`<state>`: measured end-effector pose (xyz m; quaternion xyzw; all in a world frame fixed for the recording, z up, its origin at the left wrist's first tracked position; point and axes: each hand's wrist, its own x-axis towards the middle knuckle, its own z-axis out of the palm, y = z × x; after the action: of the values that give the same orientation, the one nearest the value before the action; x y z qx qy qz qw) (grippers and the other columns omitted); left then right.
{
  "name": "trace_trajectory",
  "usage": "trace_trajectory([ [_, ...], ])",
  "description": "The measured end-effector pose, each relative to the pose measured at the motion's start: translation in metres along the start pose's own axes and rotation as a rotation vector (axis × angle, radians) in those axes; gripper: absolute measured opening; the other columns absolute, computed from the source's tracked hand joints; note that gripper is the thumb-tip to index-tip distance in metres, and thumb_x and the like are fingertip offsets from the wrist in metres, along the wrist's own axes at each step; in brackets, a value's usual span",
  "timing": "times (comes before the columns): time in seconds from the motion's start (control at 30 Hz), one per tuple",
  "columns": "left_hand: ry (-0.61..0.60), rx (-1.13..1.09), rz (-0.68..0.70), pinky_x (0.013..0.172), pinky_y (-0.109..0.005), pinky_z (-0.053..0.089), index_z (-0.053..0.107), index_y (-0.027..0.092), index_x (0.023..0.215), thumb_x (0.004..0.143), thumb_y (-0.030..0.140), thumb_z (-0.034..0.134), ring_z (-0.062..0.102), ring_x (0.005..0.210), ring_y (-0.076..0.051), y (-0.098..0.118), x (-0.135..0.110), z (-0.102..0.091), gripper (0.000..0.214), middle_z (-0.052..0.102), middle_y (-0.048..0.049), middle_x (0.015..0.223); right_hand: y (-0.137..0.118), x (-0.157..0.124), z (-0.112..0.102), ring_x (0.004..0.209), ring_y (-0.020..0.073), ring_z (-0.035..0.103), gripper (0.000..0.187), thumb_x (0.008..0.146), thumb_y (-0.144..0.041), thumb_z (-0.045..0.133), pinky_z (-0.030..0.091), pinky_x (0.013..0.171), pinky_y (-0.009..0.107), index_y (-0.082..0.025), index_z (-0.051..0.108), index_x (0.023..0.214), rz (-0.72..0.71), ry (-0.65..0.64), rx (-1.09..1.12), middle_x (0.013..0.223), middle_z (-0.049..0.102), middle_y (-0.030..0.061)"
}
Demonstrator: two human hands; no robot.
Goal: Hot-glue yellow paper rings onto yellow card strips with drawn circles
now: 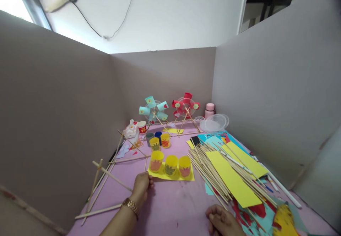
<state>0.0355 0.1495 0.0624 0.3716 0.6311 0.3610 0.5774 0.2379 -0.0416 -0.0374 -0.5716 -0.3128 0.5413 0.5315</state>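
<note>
The left hand (142,185), low and just left of the middle, has curled fingers at the near left corner of a yellow paper strip (163,175). I can't tell if it pinches it. Three yellow paper tubes (171,162) stand on the strip, mid-frame. The right hand (223,221), bottom right, has bent fingers near thin wooden sticks (208,168); I can't tell if it holds anything.

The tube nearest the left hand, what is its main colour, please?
The tube is mainly yellow, shown best in the head view.
</note>
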Motion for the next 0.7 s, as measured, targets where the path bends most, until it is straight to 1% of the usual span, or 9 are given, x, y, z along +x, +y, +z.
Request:
trace_trajectory([
  [0.2, 0.067, -0.023, -0.024, 0.077, -0.04, 0.052, 0.055, 0.017, 0.113, 0.087, 0.034, 0.055, 0.061, 0.092, -0.019, 0.011, 0.016, -0.004, 0.031, 0.059, -0.0067, 0.113, 0.0, 0.0, 0.0, 0.035, 0.0043, 0.039, 0.042, 0.067, -0.058, 0.062, 0.014, 0.036, 0.018, -0.019, 0.049, 0.076, -0.007, -0.016, -0.016, 0.048, 0.058, -0.0037],
  [0.37, 0.093, -0.037, -0.049, 0.076, -0.039, 0.053, 0.054, 0.017, 0.114, 0.087, 0.033, 0.055, 0.061, 0.092, -0.019, 0.018, 0.025, -0.006, 0.031, 0.059, -0.0069, 0.113, -0.003, 0.0, 0.003, 0.034, 0.004, 0.038, 0.038, 0.068, -0.056, 0.059, 0.017, 0.037, 0.018, -0.02, 0.047, 0.076, -0.013, -0.011, -0.021, 0.048, 0.057, -0.0047],
  [0.57, 0.051, -0.026, -0.11, 0.067, -0.033, 0.054, 0.056, 0.016, 0.109, 0.088, 0.031, 0.054, 0.062, 0.081, -0.015, 0.013, 0.03, 0.009, 0.026, 0.061, -0.0049, 0.103, -0.007, 0.004, 0.005, 0.032, 0.0042, 0.038, 0.038, 0.067, -0.054, 0.059, 0.023, 0.038, 0.017, -0.019, 0.047, 0.076, -0.028, 0.028, -0.015, 0.047, 0.057, -0.0055],
  [0.7, 0.057, -0.042, -0.117, 0.068, -0.033, 0.054, 0.055, 0.016, 0.11, 0.088, 0.031, 0.054, 0.062, 0.082, -0.016, 0.01, 0.035, 0.021, 0.027, 0.061, -0.0052, 0.105, -0.006, 0.005, 0.004, 0.034, 0.0045, 0.037, 0.037, 0.067, -0.053, 0.06, 0.024, 0.039, 0.018, -0.019, 0.048, 0.076, -0.043, 0.013, -0.009, 0.046, 0.057, -0.0059],
])
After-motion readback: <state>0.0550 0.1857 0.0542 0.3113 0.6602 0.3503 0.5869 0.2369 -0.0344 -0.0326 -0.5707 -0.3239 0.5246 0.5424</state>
